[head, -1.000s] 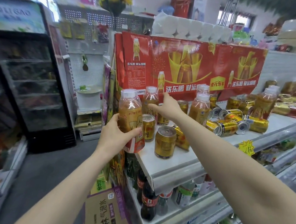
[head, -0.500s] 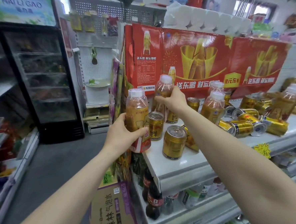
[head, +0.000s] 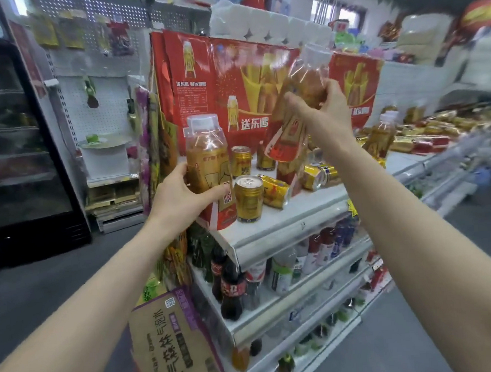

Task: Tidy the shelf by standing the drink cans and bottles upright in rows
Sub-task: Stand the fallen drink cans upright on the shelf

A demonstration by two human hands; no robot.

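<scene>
Left hand [head: 178, 195] grips one gold drink bottle [head: 207, 165] upright below the red display carton's [head: 197, 82] left end, likely anchoring a row. Right hand [head: 326, 114] clasps a second bottle [head: 296, 96], tilted in the air before the carton, probably for re-placing. Beneath the carton are three upright cans [head: 249, 198] and at least two lying cans [head: 276, 191]; farther ones blur.

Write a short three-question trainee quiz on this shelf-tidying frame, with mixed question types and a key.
1. True or false: the right hand holds a tilted bottle raised above the shelf.
2. The left hand grips: A) a gold can; B) the upright bottle at the shelf's front corner; C) nothing.
3. Fill in: the front gold can beside the upright bottle stands ____, while the lying can next to it is on its side.
Key: 1 true; 2 B; 3 upright.
</scene>
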